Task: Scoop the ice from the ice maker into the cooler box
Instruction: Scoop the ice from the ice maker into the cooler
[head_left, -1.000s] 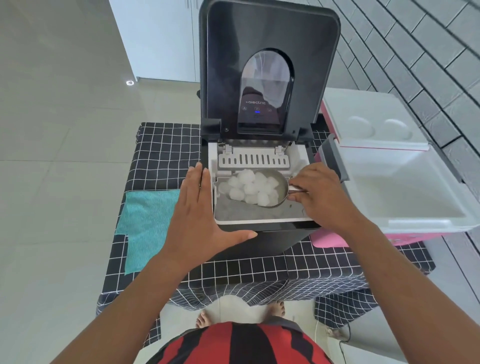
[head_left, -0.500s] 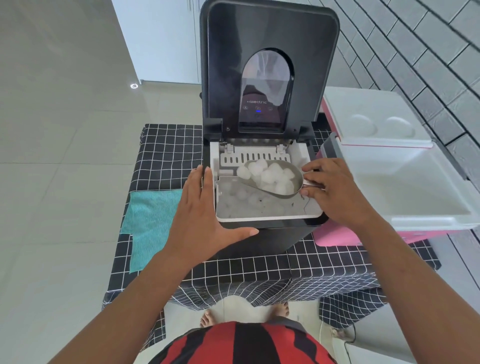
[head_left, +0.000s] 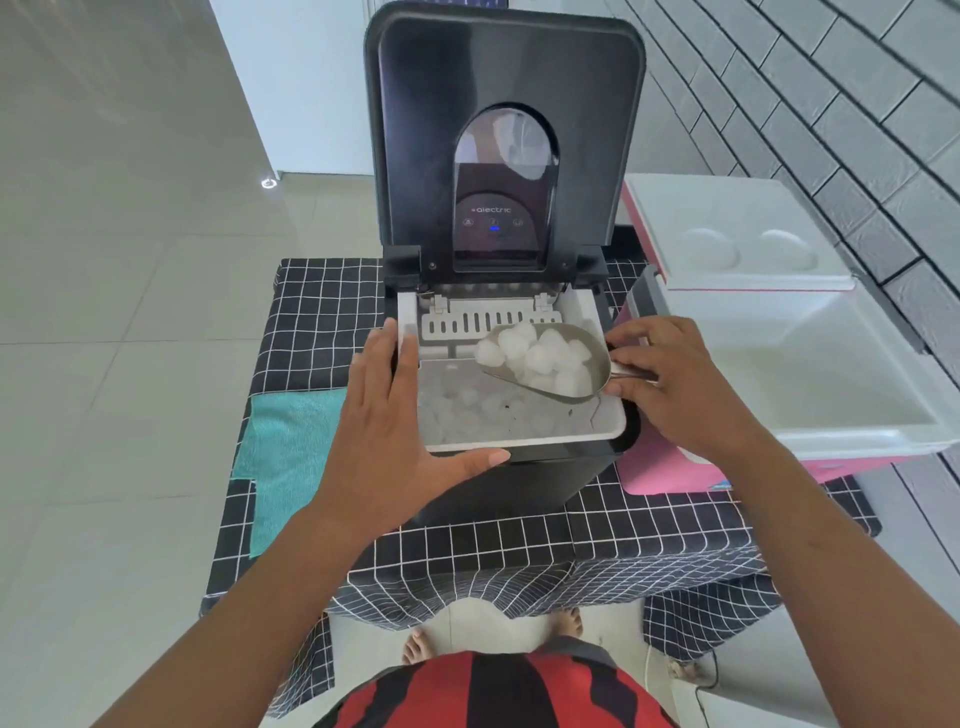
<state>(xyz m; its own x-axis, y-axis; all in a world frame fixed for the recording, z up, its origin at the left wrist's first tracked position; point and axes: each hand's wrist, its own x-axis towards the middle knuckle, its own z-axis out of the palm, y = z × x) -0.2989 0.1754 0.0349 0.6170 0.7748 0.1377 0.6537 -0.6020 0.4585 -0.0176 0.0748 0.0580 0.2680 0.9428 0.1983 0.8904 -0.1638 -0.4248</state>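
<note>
My right hand (head_left: 675, 384) has its grip clamped on the handle of the metal scoop (head_left: 550, 364), bowl level so the ice (head_left: 540, 353) heaped in it doesn't spill; it hangs over the ice maker (head_left: 498, 260) bin, more ice loose below. Left hand (head_left: 389, 415) lies flat, fingers straight, grip on nothing, bracing the machine's left edge against sliding on the surface (head_left: 322, 312). Cooler box (head_left: 810, 395) sits open just beside, right, no ice visible in it. Next: swing right, tip.

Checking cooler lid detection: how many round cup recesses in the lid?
2, side by side on the open white lid of the pink cooler box: one left, one right. None seem hidden.
</note>
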